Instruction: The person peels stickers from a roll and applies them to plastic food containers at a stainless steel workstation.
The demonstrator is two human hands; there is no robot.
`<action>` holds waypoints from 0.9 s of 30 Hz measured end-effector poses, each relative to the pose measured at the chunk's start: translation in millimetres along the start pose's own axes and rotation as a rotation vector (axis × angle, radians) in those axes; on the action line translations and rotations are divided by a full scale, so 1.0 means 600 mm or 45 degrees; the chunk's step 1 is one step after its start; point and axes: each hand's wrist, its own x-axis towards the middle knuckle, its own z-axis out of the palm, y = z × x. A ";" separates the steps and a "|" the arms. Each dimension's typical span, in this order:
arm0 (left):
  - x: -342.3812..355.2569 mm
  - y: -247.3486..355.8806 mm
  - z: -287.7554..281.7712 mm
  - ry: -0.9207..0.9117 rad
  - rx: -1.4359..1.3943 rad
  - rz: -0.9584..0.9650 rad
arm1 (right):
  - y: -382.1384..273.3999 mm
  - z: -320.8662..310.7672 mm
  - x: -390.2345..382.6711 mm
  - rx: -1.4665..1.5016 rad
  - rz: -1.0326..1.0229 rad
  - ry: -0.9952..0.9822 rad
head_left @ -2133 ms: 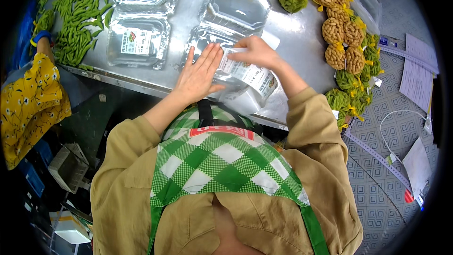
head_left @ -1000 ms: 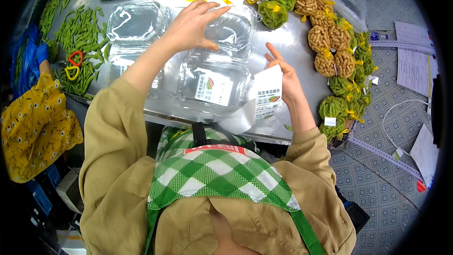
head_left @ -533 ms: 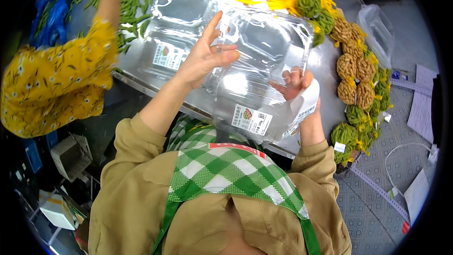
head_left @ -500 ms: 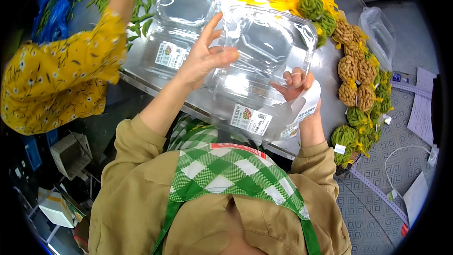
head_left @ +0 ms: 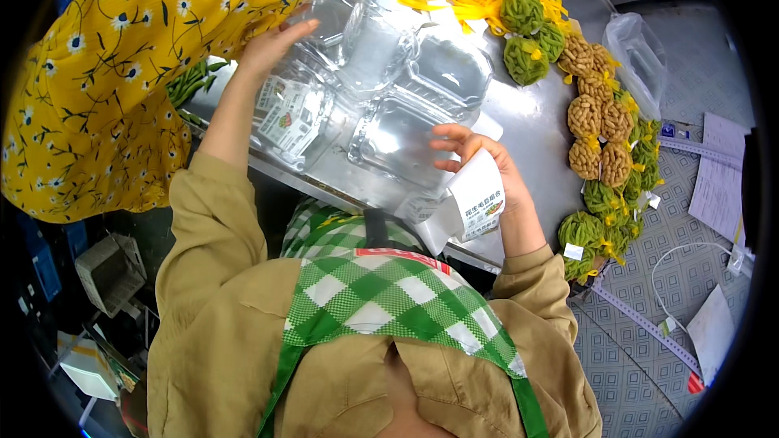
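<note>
My left hand (head_left: 272,47) reaches to the far left, thumb stretched out, beside clear plastic clamshell boxes. Its other fingers are partly hidden by another person's sleeve. Below it, a clear box with a printed label (head_left: 292,120) lies overlapping others. In front of my right hand sits another open clear clamshell box (head_left: 393,134), its lid folded back. My right hand (head_left: 480,152) holds a curling white strip of printed labels (head_left: 477,204) that hangs over the table's near edge, fingertips close to that box's right side.
Another person's yellow flowered sleeve (head_left: 195,12) crosses over the left of the metal table (head_left: 531,126). Green knotted bundles (head_left: 522,12), tan knotted bundles (head_left: 586,116) and yellow ribbons (head_left: 454,8) line the far and right edges. Green pods (head_left: 193,81) lie left.
The labelled box has left my hands and lies at the left with the others. My left hand has moved left. The other person's arm has swung right across the table.
</note>
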 end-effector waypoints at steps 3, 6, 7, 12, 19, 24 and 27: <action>-0.007 0.016 -0.002 0.024 -0.088 0.012 | -0.002 -0.003 -0.010 -0.045 0.007 -0.020; 0.013 0.011 -0.031 -0.025 0.011 0.026 | 0.000 -0.003 -0.014 -0.053 0.021 -0.013; 0.018 0.009 -0.032 0.044 0.070 0.037 | 0.001 -0.003 -0.014 -0.052 0.029 -0.004; 0.118 -0.104 -0.141 0.144 0.255 0.069 | 0.003 -0.005 -0.006 -0.060 0.052 -0.027; 0.143 -0.095 -0.100 0.248 0.031 -0.196 | 0.004 -0.015 0.000 -0.082 0.013 -0.046; 0.040 -0.044 0.000 0.961 1.386 0.861 | -0.014 -0.020 -0.012 -0.207 -0.036 0.189; -0.112 0.033 0.123 0.076 0.161 0.634 | -0.012 -0.014 -0.006 -0.401 -0.045 0.329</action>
